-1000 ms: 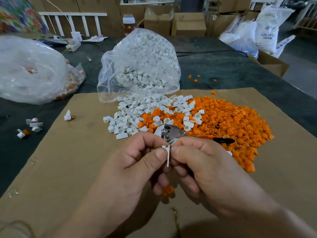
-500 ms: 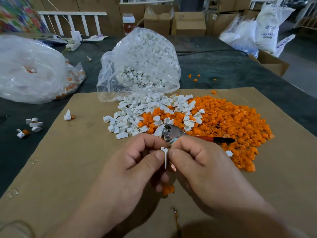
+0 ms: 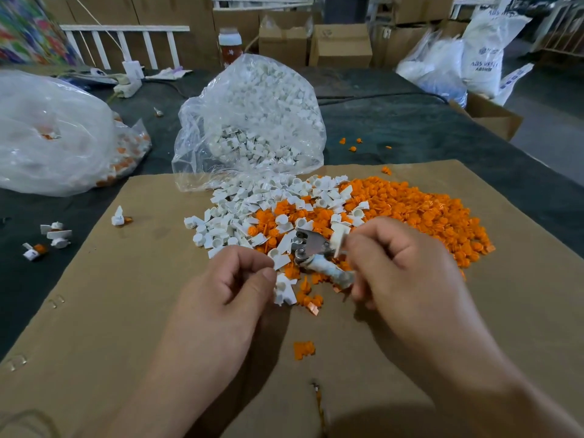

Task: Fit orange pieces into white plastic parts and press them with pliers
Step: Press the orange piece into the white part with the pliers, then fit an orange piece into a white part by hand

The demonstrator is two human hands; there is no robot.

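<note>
The right hand [image 3: 404, 270] has its fingers curled. Between the index fingertip and the thumb it pinches one small white plastic part [image 3: 339, 241], which sticks out to the left of the knuckles, just above the metal pliers [image 3: 305, 246]. The pliers lie on the mixed parts with the grey head pointing away and a handle wrapped in pale tape that runs to the right thumb. Whether the thumb really grips this handle, I cannot tell.

The left hand [image 3: 234, 289] is just left of the pliers and apart from the right hand, with its fingers curled and the thumb tip against the index finger. Another white part [image 3: 284, 292] is directly beside this thumb, but it is not clear if the hand holds it.

Both hands are over a flat brown cardboard sheet [image 3: 94, 311]. On it, behind the hands, a pile of loose white plastic parts [image 3: 240, 210] touches and partly overlaps a wide heap of small orange pieces [image 3: 417, 213] on its right. Behind the pile, an open clear plastic bag [image 3: 252, 121] full of the same white parts stands on the dark table cover [image 3: 410, 131]. At the left edge lies a second clear bag [image 3: 47, 137].
</note>
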